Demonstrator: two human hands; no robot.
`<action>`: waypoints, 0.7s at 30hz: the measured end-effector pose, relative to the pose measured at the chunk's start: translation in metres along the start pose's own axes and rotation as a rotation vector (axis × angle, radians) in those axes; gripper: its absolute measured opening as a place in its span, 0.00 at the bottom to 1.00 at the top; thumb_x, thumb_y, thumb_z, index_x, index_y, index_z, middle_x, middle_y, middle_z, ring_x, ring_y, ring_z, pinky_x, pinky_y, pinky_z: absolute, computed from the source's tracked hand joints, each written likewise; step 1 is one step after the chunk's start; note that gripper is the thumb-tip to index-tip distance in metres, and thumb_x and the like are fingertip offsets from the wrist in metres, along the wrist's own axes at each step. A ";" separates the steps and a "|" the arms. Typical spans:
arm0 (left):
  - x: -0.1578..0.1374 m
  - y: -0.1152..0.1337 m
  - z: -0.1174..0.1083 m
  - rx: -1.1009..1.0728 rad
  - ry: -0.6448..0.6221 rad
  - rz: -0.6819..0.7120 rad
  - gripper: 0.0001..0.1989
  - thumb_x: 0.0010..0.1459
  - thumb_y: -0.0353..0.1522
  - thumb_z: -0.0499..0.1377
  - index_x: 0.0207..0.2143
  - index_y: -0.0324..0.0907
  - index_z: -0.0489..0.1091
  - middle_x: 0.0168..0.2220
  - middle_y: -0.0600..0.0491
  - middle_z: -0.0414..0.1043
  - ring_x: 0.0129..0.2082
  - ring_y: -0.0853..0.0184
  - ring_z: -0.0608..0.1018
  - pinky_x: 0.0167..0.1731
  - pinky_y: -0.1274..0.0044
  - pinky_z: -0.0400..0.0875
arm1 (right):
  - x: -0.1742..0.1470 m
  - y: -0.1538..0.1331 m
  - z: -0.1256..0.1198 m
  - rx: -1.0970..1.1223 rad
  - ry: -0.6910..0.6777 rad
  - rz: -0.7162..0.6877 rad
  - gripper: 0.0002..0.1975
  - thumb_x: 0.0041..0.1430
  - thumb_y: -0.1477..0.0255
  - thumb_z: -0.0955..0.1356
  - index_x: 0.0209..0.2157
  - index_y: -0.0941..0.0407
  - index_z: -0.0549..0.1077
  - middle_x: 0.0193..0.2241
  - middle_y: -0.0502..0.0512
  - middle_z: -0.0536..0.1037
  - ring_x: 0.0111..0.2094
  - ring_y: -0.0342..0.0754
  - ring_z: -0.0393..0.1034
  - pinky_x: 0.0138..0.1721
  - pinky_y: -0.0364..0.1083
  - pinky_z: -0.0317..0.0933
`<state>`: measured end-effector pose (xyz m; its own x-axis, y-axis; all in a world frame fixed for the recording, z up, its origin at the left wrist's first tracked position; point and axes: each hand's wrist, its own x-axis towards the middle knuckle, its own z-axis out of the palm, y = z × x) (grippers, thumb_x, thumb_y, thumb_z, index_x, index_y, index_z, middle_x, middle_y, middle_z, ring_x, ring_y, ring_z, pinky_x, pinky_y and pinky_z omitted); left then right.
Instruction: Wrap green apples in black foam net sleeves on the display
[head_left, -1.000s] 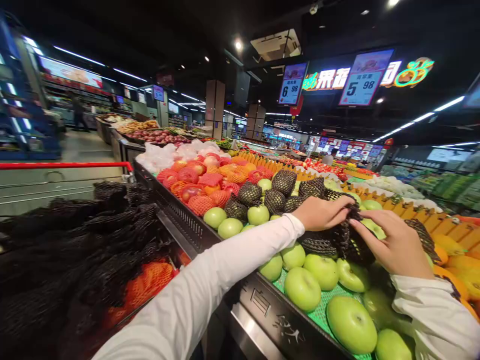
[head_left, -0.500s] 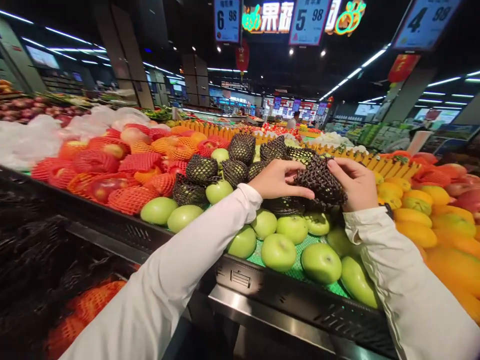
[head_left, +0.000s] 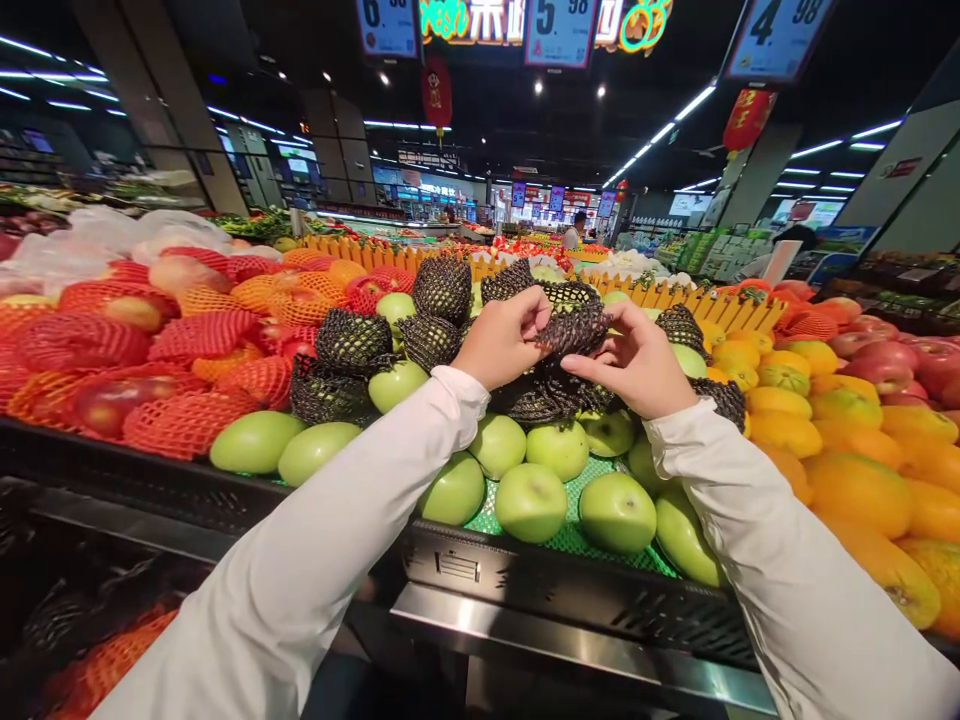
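Between my two hands, above the green apples, is a black foam fruit net (head_left: 574,330), bunched and stretched sideways. My left hand (head_left: 499,340) is closed, pinching its left end. At its right end the fingers of my right hand (head_left: 641,362) are closed on the net, with the thumb held out below. Whether a fruit is inside the net cannot be seen. Below and behind my hands lie more black-netted apples (head_left: 442,290). Bare green apples (head_left: 531,502) sit in front on a green mat (head_left: 487,508).
Fruit in red and orange nets (head_left: 191,415) fills the left of the display. Oranges (head_left: 862,490) and red apples (head_left: 885,362) lie to the right. The black tray edge (head_left: 525,565) runs along the front. Price signs (head_left: 561,30) hang overhead.
My hands have turned the black net, which looked rounded before and is now flatter and drawn out sideways. The view has shifted a little to the right.
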<state>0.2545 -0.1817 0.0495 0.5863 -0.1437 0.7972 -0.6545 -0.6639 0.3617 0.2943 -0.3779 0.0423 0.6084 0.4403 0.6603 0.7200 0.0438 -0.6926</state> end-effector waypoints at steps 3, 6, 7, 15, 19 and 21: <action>0.000 -0.002 0.000 0.047 0.020 -0.032 0.11 0.47 0.22 0.58 0.26 0.42 0.57 0.20 0.62 0.56 0.22 0.75 0.59 0.27 0.79 0.51 | -0.001 0.000 -0.002 -0.210 -0.002 -0.143 0.14 0.48 0.63 0.75 0.25 0.55 0.68 0.28 0.52 0.74 0.31 0.48 0.68 0.38 0.49 0.65; 0.002 -0.006 0.001 0.069 0.056 -0.141 0.12 0.46 0.20 0.57 0.28 0.42 0.58 0.20 0.63 0.55 0.22 0.74 0.60 0.28 0.79 0.53 | -0.001 -0.001 -0.004 -0.178 0.162 -0.269 0.15 0.47 0.67 0.75 0.20 0.55 0.64 0.27 0.52 0.73 0.34 0.50 0.69 0.43 0.51 0.64; 0.002 -0.007 0.001 0.066 0.058 -0.184 0.11 0.46 0.20 0.57 0.29 0.41 0.59 0.20 0.63 0.56 0.22 0.74 0.60 0.28 0.79 0.54 | -0.001 -0.001 -0.005 -0.112 0.202 -0.260 0.16 0.47 0.67 0.75 0.20 0.55 0.63 0.26 0.51 0.72 0.33 0.49 0.69 0.41 0.50 0.64; 0.003 -0.003 0.002 0.161 -0.109 -0.287 0.13 0.57 0.33 0.60 0.22 0.39 0.64 0.20 0.59 0.59 0.23 0.73 0.60 0.28 0.76 0.50 | 0.002 -0.008 -0.006 0.333 0.209 0.105 0.23 0.49 0.52 0.74 0.32 0.51 0.62 0.30 0.52 0.75 0.33 0.52 0.74 0.31 0.50 0.67; 0.001 0.000 0.003 0.102 -0.313 -0.114 0.11 0.52 0.26 0.58 0.20 0.39 0.60 0.19 0.59 0.58 0.23 0.74 0.60 0.28 0.77 0.50 | 0.001 -0.013 -0.008 0.352 0.182 0.037 0.20 0.56 0.52 0.68 0.42 0.51 0.68 0.48 0.56 0.78 0.49 0.54 0.74 0.43 0.53 0.71; -0.001 0.003 0.003 0.079 -0.408 -0.072 0.10 0.49 0.24 0.58 0.20 0.39 0.59 0.19 0.59 0.58 0.23 0.74 0.60 0.27 0.77 0.51 | 0.001 -0.010 -0.009 0.323 0.141 0.017 0.18 0.57 0.56 0.67 0.45 0.51 0.69 0.53 0.54 0.76 0.50 0.53 0.74 0.44 0.52 0.72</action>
<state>0.2533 -0.1857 0.0479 0.7803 -0.3638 0.5086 -0.5762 -0.7345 0.3585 0.2909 -0.3859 0.0529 0.6758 0.3161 0.6658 0.5802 0.3290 -0.7451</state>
